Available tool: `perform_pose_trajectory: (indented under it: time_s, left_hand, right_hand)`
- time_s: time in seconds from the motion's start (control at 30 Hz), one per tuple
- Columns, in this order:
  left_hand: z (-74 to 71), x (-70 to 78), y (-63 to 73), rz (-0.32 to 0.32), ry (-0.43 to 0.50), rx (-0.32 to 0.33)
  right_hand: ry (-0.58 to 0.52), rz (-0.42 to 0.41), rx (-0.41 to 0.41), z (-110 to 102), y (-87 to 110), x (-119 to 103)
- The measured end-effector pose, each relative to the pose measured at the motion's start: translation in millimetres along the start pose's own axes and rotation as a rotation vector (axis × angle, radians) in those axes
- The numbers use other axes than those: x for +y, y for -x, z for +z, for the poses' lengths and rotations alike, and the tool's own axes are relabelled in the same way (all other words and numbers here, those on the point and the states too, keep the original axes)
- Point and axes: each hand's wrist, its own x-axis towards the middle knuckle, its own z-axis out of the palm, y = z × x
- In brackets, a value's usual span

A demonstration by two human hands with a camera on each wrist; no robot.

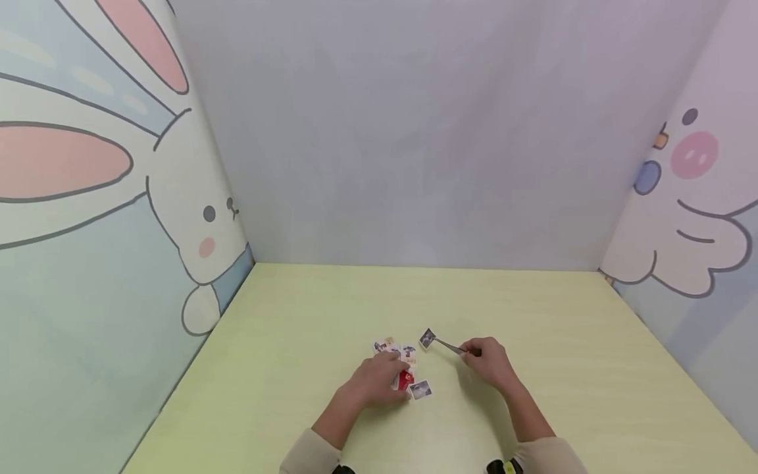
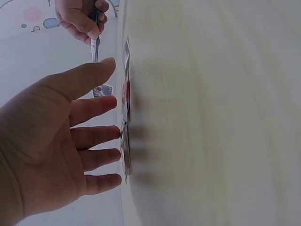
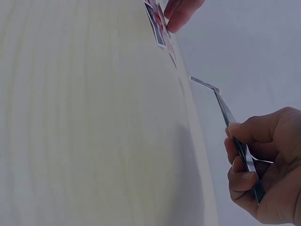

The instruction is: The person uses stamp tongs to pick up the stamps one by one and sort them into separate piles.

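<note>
My right hand (image 1: 488, 363) grips metal tweezers (image 1: 449, 346), seen up close in the right wrist view (image 3: 228, 109). Their tips pinch a small dark stamp-like picture with a white border (image 1: 427, 338), raised off the table. My left hand (image 1: 376, 380) lies over a cluster of similar small pictures (image 1: 408, 354); in the left wrist view its fingers are spread and nearly straight, with tips at the cluster. A red picture (image 1: 405, 380) shows beside its fingers, and a grey one (image 1: 420, 390) lies just right of it. Part of the cluster is hidden under the hand.
The pale yellow tabletop (image 1: 296, 309) extends around both hands. A plain grey backdrop (image 1: 391, 131) stands at its far edge. Side panels carry a cartoon rabbit (image 1: 189, 197) on the left and a pink-nosed cartoon animal (image 1: 699, 217) on the right.
</note>
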Motion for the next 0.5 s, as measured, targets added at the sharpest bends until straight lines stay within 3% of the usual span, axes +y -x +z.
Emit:
perform_pose_trajectory:
  time_s: [0.5]
  left_hand:
    - [1.4,0.0,-3.4,0.017,-0.013,-0.026]
  right_hand:
    - [-0.034,-0.041,-0.027,13.7,-23.1,-4.1]
